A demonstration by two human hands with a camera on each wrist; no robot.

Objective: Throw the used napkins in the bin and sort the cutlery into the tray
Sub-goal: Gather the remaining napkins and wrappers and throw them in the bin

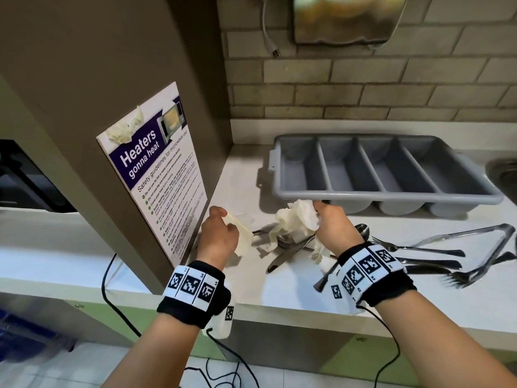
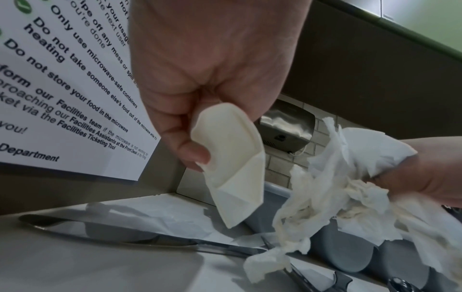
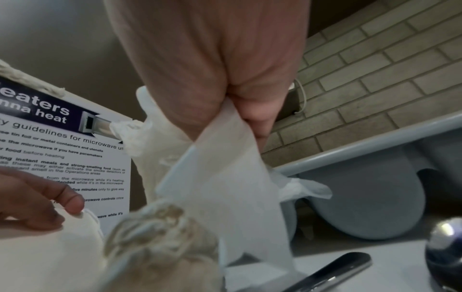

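My left hand (image 1: 221, 231) pinches a folded cream napkin (image 1: 241, 236) (image 2: 232, 168) just above the white counter (image 1: 279, 292), close to the poster board. My right hand (image 1: 333, 222) grips a bunch of crumpled white napkins (image 1: 293, 219) (image 3: 225, 187) (image 2: 337, 187), lifted over a heap of cutlery (image 1: 291, 247). Spoons, forks and knives (image 1: 419, 259) lie spread on the counter to the right. The grey four-slot cutlery tray (image 1: 386, 197) stands behind both hands, and every slot I can see holds nothing. No bin is in view.
A leaning poster board (image 1: 156, 175) and brown cabinet side (image 1: 112, 65) stand at the left. Metal tongs (image 1: 481, 247) lie at the far right. A sink edge (image 1: 503, 169) shows behind them. Brick wall and a steel dispenser (image 1: 344, 21) are at the back. Cables (image 1: 117, 298) hang off the counter front.
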